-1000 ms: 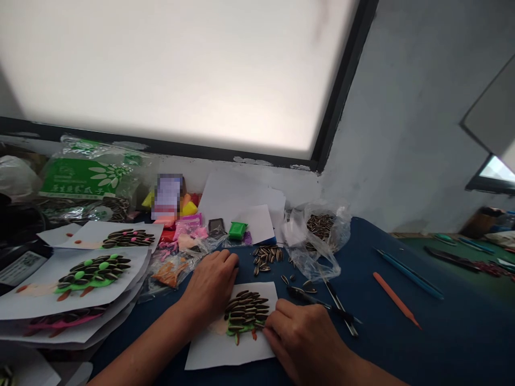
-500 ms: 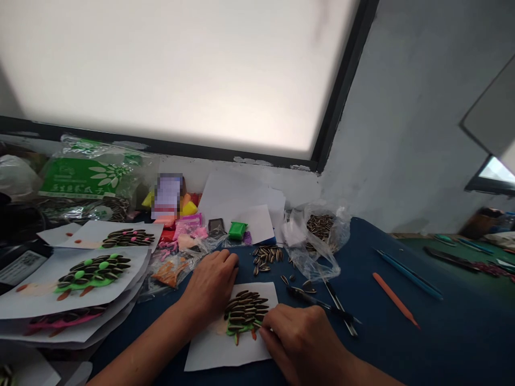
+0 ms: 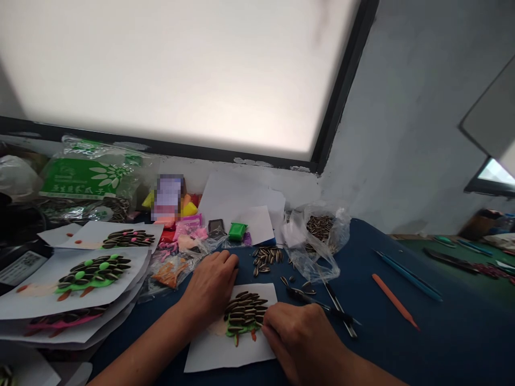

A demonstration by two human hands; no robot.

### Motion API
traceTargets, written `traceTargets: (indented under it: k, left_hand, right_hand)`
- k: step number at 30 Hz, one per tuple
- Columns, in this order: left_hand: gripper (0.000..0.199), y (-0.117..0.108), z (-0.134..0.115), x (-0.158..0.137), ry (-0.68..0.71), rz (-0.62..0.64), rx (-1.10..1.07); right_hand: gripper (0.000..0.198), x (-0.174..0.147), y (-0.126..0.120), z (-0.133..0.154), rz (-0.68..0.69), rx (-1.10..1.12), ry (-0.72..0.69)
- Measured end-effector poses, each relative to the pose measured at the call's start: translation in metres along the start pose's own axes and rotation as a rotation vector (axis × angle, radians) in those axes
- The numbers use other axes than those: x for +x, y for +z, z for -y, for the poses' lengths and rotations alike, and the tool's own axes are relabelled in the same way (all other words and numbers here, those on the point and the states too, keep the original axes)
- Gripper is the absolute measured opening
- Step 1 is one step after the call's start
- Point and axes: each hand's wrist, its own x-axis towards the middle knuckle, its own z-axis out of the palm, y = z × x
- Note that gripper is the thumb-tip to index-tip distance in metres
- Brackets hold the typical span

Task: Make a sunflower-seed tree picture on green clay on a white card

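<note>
Matte, lightly wrinkled white paper, soft smooth clay and hard striped seeds are brought together between the two hands. The sheet [image 3: 225, 360] is laid on the dark blue table surface [image 3: 372, 348], in the near middle of the scene. On it a rounded hedgehog shape [image 3: 246, 312] is formed: its back is covered by overlapping pointed seeds, its belly is edged in bright green clay, and a pale, flat head is spread to the left. Two stubby brown feet are counted below.

The far left corner of the sheet is covered by the left hand [image 3: 215, 284], its fingers gently bent and kept together; what lies under its palm is hidden. At the right edge of the hedgehog shape the thumb and forefinger of the right hand [image 3: 300, 335] are drawn close together; whether anything is pinched there cannot be told.

Farther off, loose seeds [image 3: 267, 255] are heaped, too tightly to be counted, beside one crinkled clear bag [image 3: 295, 236] of seeds. To the right, two crossed pens [image 3: 340, 311] and one tapered orange tool [image 3: 396, 302] are seen. On the stacked sheets [image 3: 24, 308] at left, three seed-covered shapes are counted.
</note>
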Motion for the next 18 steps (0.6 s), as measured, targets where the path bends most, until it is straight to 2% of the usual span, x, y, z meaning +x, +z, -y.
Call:
traceTargets:
  k: [12, 18]
  left_hand:
    - [0.024, -0.0013, -0.0011, 0.0003, -0.002, 0.007, 0.008]
    - [0.023, 0.0005, -0.0003, 0.0016, 0.009, -0.007, 0.002]
  right_hand:
    - [0.015, 0.0067, -0.0096, 0.0067, 0.173, -0.027, 0.038]
    - [0.014, 0.0086, -0.0101, 0.0069, 0.200, -0.061, 0.052]
